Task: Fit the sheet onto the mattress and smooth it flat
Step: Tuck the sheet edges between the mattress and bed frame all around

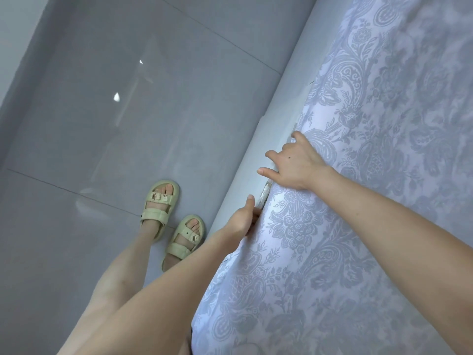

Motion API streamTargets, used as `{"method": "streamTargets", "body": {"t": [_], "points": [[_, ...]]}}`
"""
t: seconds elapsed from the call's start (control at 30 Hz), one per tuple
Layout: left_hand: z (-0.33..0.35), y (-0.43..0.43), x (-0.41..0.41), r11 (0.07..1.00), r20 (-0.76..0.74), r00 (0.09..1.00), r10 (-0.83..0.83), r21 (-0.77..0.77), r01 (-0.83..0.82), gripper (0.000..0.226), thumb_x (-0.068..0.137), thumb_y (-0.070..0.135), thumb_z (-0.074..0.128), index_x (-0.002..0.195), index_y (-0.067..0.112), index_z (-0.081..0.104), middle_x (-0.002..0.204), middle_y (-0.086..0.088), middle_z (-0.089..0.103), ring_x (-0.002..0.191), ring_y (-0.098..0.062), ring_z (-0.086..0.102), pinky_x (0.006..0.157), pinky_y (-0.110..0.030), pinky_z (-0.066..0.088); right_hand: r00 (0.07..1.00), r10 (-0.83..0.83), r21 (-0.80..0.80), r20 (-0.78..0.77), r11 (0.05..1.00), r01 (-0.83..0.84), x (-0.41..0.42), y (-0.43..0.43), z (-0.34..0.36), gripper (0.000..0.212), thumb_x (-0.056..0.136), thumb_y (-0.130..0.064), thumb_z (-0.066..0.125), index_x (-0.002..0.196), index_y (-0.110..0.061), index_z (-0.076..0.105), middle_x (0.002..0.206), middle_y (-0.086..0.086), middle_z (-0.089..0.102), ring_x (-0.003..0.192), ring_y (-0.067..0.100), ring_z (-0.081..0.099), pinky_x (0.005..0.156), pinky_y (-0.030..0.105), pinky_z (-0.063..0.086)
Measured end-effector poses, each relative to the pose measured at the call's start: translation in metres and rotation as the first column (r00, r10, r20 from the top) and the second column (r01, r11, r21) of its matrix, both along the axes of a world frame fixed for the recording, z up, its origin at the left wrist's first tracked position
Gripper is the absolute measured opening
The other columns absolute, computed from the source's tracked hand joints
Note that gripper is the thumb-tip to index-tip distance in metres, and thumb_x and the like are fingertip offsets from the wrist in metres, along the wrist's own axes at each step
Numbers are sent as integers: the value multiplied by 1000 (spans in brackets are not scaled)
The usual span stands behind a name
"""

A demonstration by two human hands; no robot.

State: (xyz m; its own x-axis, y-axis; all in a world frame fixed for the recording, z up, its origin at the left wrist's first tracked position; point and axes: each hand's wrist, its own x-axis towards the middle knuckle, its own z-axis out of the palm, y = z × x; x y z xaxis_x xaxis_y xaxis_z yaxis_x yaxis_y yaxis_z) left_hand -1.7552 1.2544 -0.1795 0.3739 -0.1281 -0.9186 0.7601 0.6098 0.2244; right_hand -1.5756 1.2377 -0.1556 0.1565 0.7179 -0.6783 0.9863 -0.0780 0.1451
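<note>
Sheet edge being tucked along the mattress side

The patterned sheet (345, 201) covers the mattress (263, 196) on the right; it looks light, soft and prone to wrinkle, best gripped at its hem. The left hand (243, 221) pinches that hem at the near edge; the right hand (294, 162), fingers spread and grasping nothing, presses the fabric just beyond. Floor (128, 124) lies left.

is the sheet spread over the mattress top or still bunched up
Spread: the patterned sheet lies flat across the top; both hands work its edge at the side.
</note>
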Motion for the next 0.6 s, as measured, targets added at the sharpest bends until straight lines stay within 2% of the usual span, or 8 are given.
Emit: {"method": "streamTargets", "body": {"t": [0.07,0.17,0.3,0.47,0.6], "points": [[-1,3,-18,993,-27,994,103,57,-102,49,101,45,24,90,14,61,98,-7,66,83,-17,59,92,-31,46,999,-47,28,-23,998,48,-4,-3,3,63,93,-60,16,122,-18,54,91,6,71,102,23,60,112,45,15],[-3,2,-45,993,-16,995,97,74,-95,38,101,36,33,92,11,61,95,-6,65,83,-19,59,91,-33,47,991,-112,112,-77,986,120,-20,-12,10,57,97,-53,22,117,-16,60,94,4,71,104,23,60,114,43,5],[-6,2,-68,994,-1,997,71,83,-71,33,100,31,37,91,10,60,92,-5,66,81,-19,59,84,-30,47,995,-78,183,-59,979,88,-49,-28,13,65,90,-51,16,98,-15,70,87,2,72,95,24,63,111,45,8],[-2,27,-80,981,19,998,59,186,-61,26,98,23,40,90,11,61,92,-6,66,80,-17,58,79,-28,45,980,-136,224,-144,960,166,-76,-29,30,58,90,-48,24,93,-15,71,85,2,73,91,23,65,109,43,11],[3,31,-101,982,49,998,-39,185,29,24,94,14,41,80,16,61,86,-3,64,77,-16,55,73,-25,43,959,-155,179,-237,963,200,-109,-25,48,62,89,-47,16,91,-18,70,86,-1,72,93,22,63,110,38,10]]}}
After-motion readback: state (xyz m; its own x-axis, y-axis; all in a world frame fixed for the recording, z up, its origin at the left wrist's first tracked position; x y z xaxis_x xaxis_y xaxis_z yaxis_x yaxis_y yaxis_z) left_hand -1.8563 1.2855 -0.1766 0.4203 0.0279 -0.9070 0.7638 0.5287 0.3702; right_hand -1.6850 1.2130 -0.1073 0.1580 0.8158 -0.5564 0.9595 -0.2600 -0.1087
